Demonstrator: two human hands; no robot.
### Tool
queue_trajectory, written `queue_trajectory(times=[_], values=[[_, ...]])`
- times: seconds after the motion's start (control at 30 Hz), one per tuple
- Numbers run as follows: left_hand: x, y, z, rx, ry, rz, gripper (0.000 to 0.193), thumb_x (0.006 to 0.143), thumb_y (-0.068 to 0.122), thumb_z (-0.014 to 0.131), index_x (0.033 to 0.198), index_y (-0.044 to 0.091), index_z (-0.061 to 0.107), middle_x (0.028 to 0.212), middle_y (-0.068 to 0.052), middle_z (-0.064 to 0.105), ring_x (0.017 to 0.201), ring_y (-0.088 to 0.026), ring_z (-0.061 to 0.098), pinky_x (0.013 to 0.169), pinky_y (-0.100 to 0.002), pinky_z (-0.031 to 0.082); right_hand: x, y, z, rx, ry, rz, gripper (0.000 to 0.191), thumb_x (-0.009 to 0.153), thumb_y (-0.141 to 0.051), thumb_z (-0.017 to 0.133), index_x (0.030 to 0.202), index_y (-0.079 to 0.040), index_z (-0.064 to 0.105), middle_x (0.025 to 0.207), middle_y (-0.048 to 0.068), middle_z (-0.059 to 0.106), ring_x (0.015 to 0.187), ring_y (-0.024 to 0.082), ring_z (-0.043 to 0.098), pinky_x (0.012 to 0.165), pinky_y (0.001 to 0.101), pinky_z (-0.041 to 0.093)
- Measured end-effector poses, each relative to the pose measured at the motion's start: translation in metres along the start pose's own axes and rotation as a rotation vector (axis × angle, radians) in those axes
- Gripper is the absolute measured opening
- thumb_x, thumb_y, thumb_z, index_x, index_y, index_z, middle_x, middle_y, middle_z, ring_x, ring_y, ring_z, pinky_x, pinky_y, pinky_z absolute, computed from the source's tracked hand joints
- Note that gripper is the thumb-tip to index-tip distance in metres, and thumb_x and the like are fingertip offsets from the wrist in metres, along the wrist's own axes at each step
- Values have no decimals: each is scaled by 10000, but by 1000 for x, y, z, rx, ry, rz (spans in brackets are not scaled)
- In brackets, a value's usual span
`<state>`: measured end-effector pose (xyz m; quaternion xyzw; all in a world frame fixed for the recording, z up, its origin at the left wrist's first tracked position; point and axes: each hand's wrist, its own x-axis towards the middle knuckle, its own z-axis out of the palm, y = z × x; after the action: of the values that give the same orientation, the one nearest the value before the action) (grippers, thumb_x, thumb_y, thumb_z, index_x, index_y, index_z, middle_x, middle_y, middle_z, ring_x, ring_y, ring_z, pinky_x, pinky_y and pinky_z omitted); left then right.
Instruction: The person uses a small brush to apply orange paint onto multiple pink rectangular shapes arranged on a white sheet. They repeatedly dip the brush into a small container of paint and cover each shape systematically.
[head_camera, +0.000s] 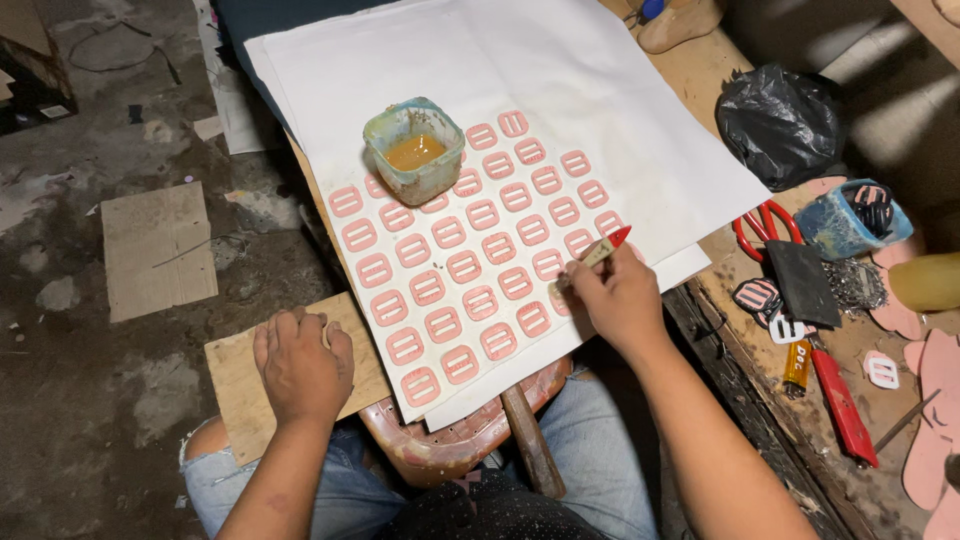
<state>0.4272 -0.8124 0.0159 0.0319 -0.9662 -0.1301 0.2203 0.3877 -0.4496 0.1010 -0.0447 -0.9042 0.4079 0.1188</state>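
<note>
Brush: the right hand (622, 297) grips a small brush (603, 250) with a pale handle and a red end, fingers closed round it; its tip is down among the pink pieces at the near right of the grid, though the bristles are hidden by the fingers, so contact cannot be told.
Pink pieces: flat pink buckle-shaped pieces (464, 266), each a rounded rectangle with two slots, lie in slanted rows on white paper sheets (560, 90).
Left hand: the left hand (300, 362) rests curled, palm down, on the corner of a wooden board (232, 385) that lies under the paper; it holds nothing.
Glue cup: a square plastic cup (415, 152), smeared green and blue, stands on the paper at the far left corner of the grid and holds an amber liquid.
Desk at right: a worn wooden desk (700, 70) carries a crumpled black plastic bag (780, 120), red-handled scissors (765, 228), a blue stained tub (850, 222) with dark bits in it, a red cutter (843, 405) and pale pink sole shapes (935, 420).
Floor at left: a cardboard scrap (158, 250) lies on the grey concrete.
</note>
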Motion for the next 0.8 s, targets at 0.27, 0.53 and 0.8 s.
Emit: queue_trajectory(times=[0.27, 0.53, 0.8], values=[[1, 3, 4, 0, -6, -8, 274, 950, 243, 601, 1023, 9, 723, 1208, -181, 645, 1253, -366, 559, 1190, -501, 326, 24, 7, -1, -61, -48, 40, 332, 880, -277, 733, 1070, -14, 664, 786, 98, 723, 684, 217, 694, 663, 357, 543], [5, 5, 4, -10, -3, -4, 276, 943, 248, 607, 1017, 8, 723, 1209, -188, 647, 1267, -374, 551, 1179, -512, 327, 7, 25, -17, -77, 83, 149, 328, 873, -277, 748, 1021, 2, 659, 756, 76, 693, 625, 174, 620, 610, 325, 505], [8, 3, 7, 8, -27, -4, 277, 957, 252, 607, 1009, 4, 720, 1223, -184, 645, 1272, -369, 555, 1194, -499, 337, 0, 27, -21, 52, 67, 108, 236, 923, -184, 736, 1051, 0, 662, 833, 80, 703, 713, 144, 632, 656, 309, 512]])
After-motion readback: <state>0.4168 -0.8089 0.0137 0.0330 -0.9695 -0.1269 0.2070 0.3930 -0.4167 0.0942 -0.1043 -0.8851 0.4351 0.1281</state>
